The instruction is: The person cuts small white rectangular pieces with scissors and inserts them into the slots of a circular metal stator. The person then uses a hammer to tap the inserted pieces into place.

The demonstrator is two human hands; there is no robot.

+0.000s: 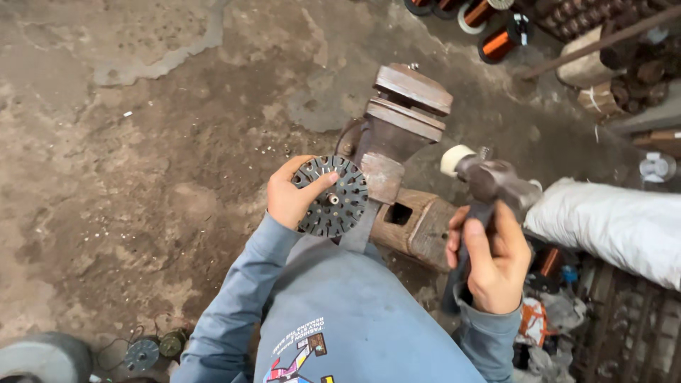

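Head view: the right hand (496, 266) is clenched on a mallet (482, 181) raised beside the block; the left hand (291, 198) grips a slotted metal disc (333, 196) pressed against the rusty steel block (397, 135). Best kept flat, fingers off the centre hub, strike square. Copper wire spools (496, 42) lie beyond.

Left hand (289, 195) raised, fingers curled in a grip, thumb pressed forward — right hand (494, 262) fisted, knuckles up, both sleeved arms bent.

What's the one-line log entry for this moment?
left hand: holds slotted round core against rusty block | right hand: grips hammer, raised beside it | floor: copper wire spools, white sack
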